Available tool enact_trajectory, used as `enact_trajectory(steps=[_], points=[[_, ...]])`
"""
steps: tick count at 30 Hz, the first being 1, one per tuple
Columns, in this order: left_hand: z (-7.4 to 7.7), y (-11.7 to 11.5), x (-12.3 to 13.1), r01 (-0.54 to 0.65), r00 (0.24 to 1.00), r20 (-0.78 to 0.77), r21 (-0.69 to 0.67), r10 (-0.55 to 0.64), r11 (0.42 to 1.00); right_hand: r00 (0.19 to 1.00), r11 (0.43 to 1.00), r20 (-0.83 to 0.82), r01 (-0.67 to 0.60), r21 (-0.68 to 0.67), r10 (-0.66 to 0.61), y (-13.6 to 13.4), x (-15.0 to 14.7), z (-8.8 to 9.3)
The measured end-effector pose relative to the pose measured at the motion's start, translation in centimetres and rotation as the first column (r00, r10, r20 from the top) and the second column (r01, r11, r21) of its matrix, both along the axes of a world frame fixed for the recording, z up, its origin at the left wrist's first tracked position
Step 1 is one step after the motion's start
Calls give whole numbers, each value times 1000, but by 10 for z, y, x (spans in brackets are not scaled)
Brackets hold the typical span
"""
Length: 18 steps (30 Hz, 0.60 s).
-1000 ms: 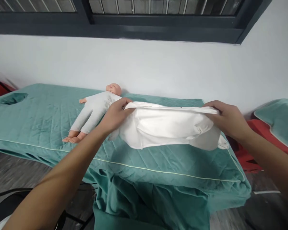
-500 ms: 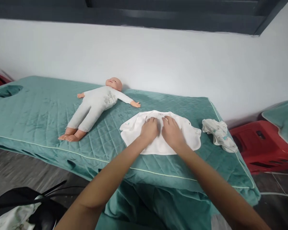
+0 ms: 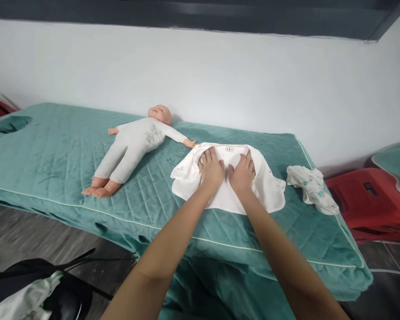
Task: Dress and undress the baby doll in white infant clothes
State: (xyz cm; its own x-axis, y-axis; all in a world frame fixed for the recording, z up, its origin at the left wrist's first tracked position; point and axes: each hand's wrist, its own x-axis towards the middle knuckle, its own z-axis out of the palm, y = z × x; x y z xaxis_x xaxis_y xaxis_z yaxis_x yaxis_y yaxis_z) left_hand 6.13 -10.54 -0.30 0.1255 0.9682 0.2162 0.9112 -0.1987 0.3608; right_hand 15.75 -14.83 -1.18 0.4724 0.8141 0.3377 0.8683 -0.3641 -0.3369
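A white baby garment [image 3: 270, 189] lies spread on the green quilted bed [image 3: 53, 151]. My left hand [image 3: 211, 168] and my right hand [image 3: 242, 171] rest flat on its middle, side by side, fingers stretched out toward the collar. A baby doll [image 3: 133, 144] in a pale grey suit lies on its back to the left, one arm reaching toward the garment's edge. A crumpled white printed cloth [image 3: 308, 186] sits to the right of the garment.
A white wall runs behind the bed under a dark window frame. A red plastic stool [image 3: 366, 204] stands at the right, with another green covered bed [image 3: 395, 166] beyond it. A dark bag with cloth [image 3: 33, 295] lies on the floor at lower left.
One second ago I held the garment up by both ends. It now lies flat on the bed, and both hands have slid up its middle toward the collar.
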Motion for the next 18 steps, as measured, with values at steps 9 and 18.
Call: enact_trajectory(steps=[9,18], points=[[-16,34,0,86,991,-105,56,-80,995,984,988,94,-144,-51,148,13,33,-8],[-23,52,4,93,989,-103,-119,-105,989,978,955,44,-187,-231,203,36,55,-17]])
